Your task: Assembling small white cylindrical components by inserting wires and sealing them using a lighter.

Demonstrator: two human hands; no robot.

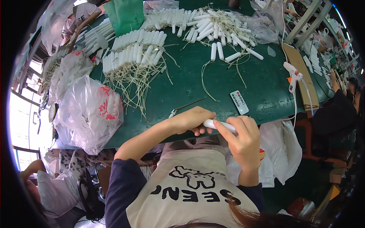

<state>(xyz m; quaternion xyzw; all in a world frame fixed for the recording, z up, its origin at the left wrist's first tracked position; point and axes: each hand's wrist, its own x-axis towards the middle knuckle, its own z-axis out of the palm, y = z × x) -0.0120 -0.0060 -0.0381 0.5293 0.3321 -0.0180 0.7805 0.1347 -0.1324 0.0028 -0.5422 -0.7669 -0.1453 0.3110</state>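
A clear plastic bag [89, 117] sits at the far left of my feed, near rows of white tubes with pale wires [133, 57] on the green tabletop [182, 81]. Near the left forearm lies a thin dark rod with a white end [173, 113]. I see the left hand [194, 119] with fingers curled inward at one end of a white tube [219, 125]; whether they pinch it, I can't tell. The tube lies between both hands at the table's near edge. The right hand [243, 137] has its fingers clamped round the tube, index stretched toward the left hand. Beyond it is a white remote control [239, 102]; farther right, a white glue gun [292, 77].
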